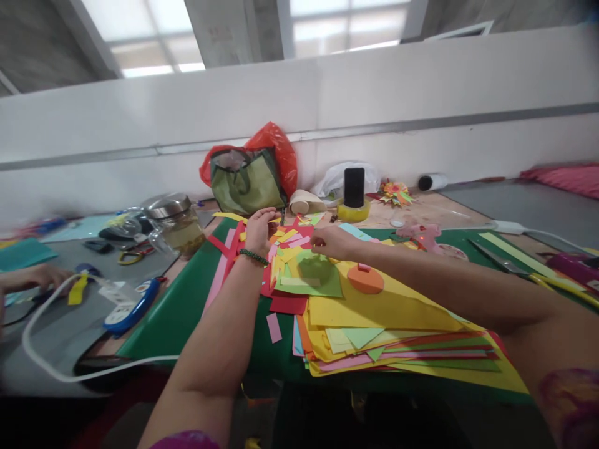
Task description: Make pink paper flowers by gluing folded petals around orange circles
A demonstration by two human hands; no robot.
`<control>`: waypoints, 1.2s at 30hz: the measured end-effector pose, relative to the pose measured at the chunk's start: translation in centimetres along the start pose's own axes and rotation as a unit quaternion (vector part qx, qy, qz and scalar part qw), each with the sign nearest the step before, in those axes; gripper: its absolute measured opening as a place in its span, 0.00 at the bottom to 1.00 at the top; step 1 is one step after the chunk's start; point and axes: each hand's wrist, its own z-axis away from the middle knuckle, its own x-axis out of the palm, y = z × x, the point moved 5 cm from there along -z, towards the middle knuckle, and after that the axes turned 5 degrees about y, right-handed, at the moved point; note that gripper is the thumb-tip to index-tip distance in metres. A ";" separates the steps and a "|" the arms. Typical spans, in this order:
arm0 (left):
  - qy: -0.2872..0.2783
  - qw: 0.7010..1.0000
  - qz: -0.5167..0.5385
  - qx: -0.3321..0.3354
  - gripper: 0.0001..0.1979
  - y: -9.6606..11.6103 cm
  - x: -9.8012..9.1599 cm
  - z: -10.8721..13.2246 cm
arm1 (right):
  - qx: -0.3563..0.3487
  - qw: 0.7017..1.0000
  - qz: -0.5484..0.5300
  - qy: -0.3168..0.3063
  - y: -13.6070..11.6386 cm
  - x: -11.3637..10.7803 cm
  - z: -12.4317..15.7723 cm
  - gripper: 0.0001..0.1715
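Both hands are reaching into a heap of flat paper scraps [291,239], red, yellow and pink strips and triangles, far across a green surface [187,305]. The left hand [260,228] is lying fingers-down on it. The right hand [330,242] is bunching its fingertips at its right edge. Blur is hiding whether either is gripping anything. Nearer, smooth yellow sheets [397,308] are lying stacked under an orange disc [365,279].

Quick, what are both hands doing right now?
Left hand: fingers curled over the paper scraps; grip cannot be told.
Right hand: fingers bent on the scraps; grip cannot be told.
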 end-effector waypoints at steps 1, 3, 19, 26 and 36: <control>0.008 1.000 0.004 0.002 0.07 0.1 -0.2 -0.2 | -0.005 1.000 -0.007 0.011 -0.3 -0.3 0.3 0.06; 0.025 1.000 0.013 0.008 0.07 0.4 -0.6 -0.5 | -0.007 0.999 -0.020 0.031 -0.7 -1.0 1.4 0.07; 0.108 0.992 -0.021 0.056 0.06 1.5 -3.4 -2.6 | -0.140 0.984 0.090 0.059 -1.7 -2.5 22.3 0.14; 0.074 0.969 -0.206 0.117 0.03 1.1 -3.9 -3.5 | -0.063 0.989 0.061 0.120 2.3 -1.3 25.5 0.10; -0.018 0.824 -0.548 0.141 0.14 -0.5 -4.9 -4.8 | -0.064 0.989 0.056 0.119 2.1 -1.4 25.8 0.13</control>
